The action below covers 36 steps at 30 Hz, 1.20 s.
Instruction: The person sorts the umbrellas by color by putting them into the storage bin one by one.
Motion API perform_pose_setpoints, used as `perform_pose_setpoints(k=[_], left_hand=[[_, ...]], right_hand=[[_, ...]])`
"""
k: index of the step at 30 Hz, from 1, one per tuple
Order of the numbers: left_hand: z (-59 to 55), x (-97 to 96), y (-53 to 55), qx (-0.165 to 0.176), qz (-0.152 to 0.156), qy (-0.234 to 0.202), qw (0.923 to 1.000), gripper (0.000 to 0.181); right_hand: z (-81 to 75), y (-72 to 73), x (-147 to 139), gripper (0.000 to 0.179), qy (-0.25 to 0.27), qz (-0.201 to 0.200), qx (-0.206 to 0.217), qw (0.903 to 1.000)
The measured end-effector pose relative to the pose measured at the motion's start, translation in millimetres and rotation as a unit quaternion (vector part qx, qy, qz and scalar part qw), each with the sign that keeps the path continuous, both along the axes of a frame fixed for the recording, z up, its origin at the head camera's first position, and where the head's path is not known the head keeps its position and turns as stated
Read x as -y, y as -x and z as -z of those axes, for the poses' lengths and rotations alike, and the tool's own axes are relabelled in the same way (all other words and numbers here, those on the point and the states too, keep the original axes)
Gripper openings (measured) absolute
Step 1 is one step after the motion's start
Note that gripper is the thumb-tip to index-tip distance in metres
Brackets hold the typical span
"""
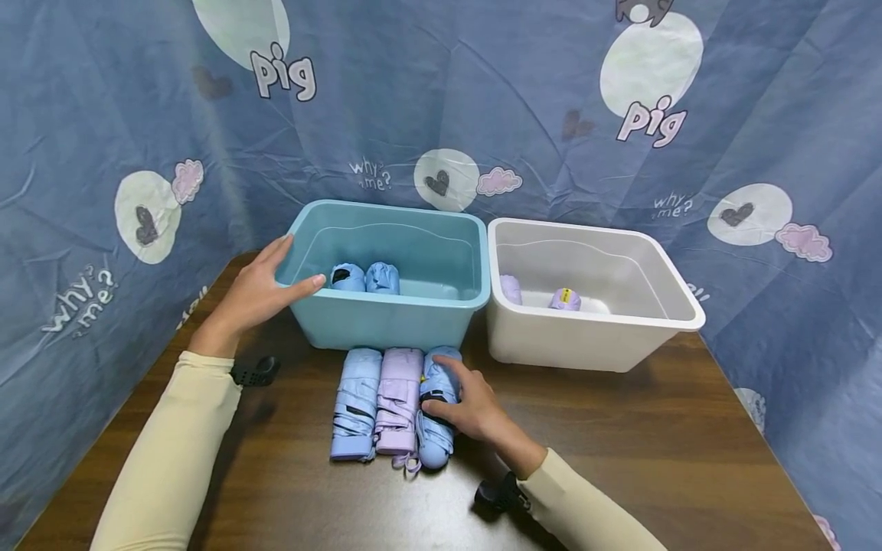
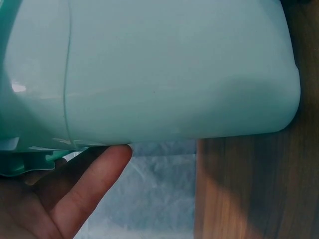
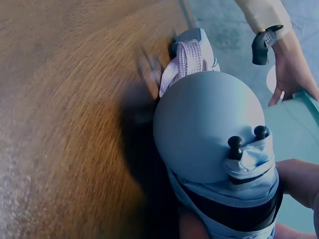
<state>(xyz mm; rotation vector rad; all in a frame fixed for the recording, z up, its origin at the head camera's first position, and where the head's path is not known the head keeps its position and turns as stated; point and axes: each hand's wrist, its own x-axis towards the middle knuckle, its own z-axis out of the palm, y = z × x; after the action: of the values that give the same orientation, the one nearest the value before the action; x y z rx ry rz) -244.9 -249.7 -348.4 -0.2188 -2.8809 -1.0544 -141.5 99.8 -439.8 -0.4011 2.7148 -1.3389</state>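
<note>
My right hand [image 1: 475, 402] grips a folded blue umbrella [image 3: 209, 124], thumb and fingers on either side; its rounded handle end fills the right wrist view. This umbrella is the rightmost of three lying side by side, beyond a lilac umbrella [image 1: 400, 398] and another blue umbrella [image 1: 357, 405]. With spread, fairly straight fingers, my left hand [image 1: 258, 287] rests at the left end of the teal bin [image 1: 386, 325], thumb along its front rim. In the left wrist view, a fingertip [image 2: 119, 152] touches the bin's wall. Two rolled blue umbrellas [image 1: 382, 278] stand inside the bin.
A white bin [image 1: 565, 340] stands right of the teal one, with two lilac umbrellas [image 1: 565, 299] showing inside. Both bins sit at the back of the brown wooden table [image 1: 620, 428]. A printed blue cloth [image 1: 372, 92] hangs close behind them.
</note>
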Motion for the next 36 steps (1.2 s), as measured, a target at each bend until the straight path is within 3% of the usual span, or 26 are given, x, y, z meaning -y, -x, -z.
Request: perform_pose_setpoints(k=[6, 19, 29, 36], left_hand=[[-0.5, 0.4, 0.5, 0.001, 0.003, 0.003, 1.0000, 0.104], [-3.1, -0.3, 0.3, 0.002, 0.005, 0.003, 1.0000, 0.104], [-2.7, 1.3, 0.9, 0.000, 0.011, 0.001, 0.9999, 0.102], [0.1, 1.1, -0.8, -0.012, 0.013, 0.006, 0.9998, 0.102]], right_hand=[[0.7, 0.0, -5.1, 0.070, 0.015, 0.003, 0.030, 0.9994], [-2.1, -4.7, -15.9, 0.068, 0.055, -0.006, 0.050, 0.9972], [-22.1, -9.6, -23.1, 0.068, 0.070, -0.018, 0.036, 0.9968], [-37.0, -16.0, -28.7, 0.068, 0.111, -0.042, 0.058, 0.9913]])
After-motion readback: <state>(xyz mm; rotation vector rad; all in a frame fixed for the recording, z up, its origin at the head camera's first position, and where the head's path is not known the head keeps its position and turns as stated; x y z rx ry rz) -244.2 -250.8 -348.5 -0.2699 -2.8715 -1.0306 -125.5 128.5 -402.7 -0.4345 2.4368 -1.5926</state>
